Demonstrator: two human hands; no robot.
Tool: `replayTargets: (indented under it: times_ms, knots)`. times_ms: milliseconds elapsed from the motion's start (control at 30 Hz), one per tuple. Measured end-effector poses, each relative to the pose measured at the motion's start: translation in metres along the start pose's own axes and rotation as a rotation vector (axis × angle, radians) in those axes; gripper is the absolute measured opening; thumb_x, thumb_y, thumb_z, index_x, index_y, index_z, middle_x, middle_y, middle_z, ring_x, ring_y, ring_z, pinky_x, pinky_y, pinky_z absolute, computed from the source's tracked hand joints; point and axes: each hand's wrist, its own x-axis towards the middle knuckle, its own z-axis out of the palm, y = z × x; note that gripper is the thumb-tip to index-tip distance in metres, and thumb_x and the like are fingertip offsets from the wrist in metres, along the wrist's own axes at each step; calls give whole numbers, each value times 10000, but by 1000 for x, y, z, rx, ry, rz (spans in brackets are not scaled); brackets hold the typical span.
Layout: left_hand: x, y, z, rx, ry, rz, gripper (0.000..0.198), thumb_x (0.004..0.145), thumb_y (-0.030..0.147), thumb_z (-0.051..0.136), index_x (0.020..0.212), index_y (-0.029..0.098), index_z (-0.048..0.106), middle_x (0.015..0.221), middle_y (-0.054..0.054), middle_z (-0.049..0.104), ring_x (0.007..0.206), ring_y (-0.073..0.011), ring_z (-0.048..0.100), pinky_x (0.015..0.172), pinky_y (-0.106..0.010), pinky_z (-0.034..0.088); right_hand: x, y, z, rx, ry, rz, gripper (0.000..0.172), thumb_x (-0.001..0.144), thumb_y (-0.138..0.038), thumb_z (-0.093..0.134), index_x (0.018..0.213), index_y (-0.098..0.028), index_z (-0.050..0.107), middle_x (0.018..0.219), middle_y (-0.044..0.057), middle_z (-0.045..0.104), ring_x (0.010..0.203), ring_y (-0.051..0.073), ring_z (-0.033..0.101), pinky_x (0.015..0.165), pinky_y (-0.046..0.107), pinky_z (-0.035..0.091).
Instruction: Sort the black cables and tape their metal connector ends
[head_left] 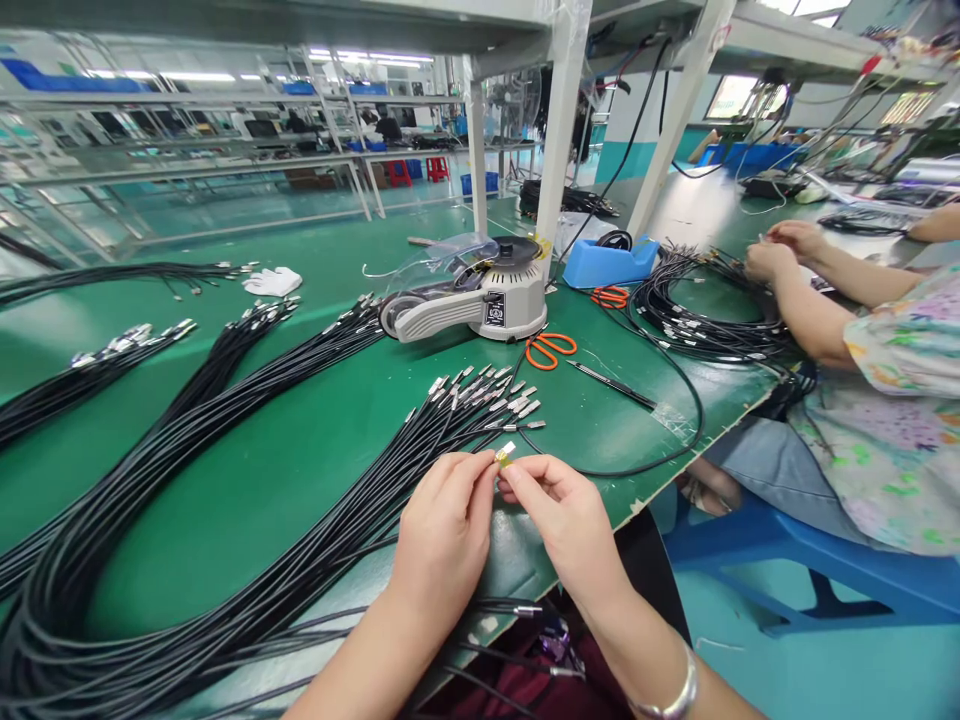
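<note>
Black cables point(330, 550) curve across a green worktable point(247, 500), a white glove point(271, 281) lying among their tips. At the table's near edge, a worker's left hand point(446, 520) pinches a small metal connector point(510, 449) bearing yellow tape, in front of a grey tape machine point(510, 300); orange-handled scissors point(551, 350) lie beside the machine. The right hand's point(566, 515) thumb and fingertips close on the connector's taped end. At right, a co-worker point(892, 400) sits by coiled cables point(697, 325).
</note>
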Motion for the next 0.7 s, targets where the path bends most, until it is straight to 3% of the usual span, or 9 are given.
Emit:
replayTargets:
  times_ms: [267,467,567,700]
  knots:
    - [2,2,-6,-60,-162,-145,148,899,189,464,824,170,589,764,-12,590,709,-122,594,663,-239,471,0,0,2,-64,20,-38,204,771,-356,645,743,-155,621,710,18,636,668,139,578,665,268,479]
    - [6,8,-12,-187,-262,-344,230,904,264,426,739,188,567,593,13,581,578,-137,576,589,-263,437,-1,-2,2,-139,8,-94,187,798,-343,622,746,-163,615,732,27,643,688,152,593,685,280,480]
    - [7,11,-13,-350,-329,-511,254,896,318,423,714,189,545,522,29,547,520,-137,560,563,-268,431,-2,-4,2,-148,-1,-103,181,809,-336,612,744,-168,612,741,29,651,700,156,606,694,283,486]
    - [9,9,-13,-672,-380,-707,268,854,376,478,687,171,521,573,38,521,462,-108,538,511,-250,431,-4,-7,3,-136,-34,-123,163,828,-310,595,742,-173,608,722,21,660,694,152,617,695,276,487]
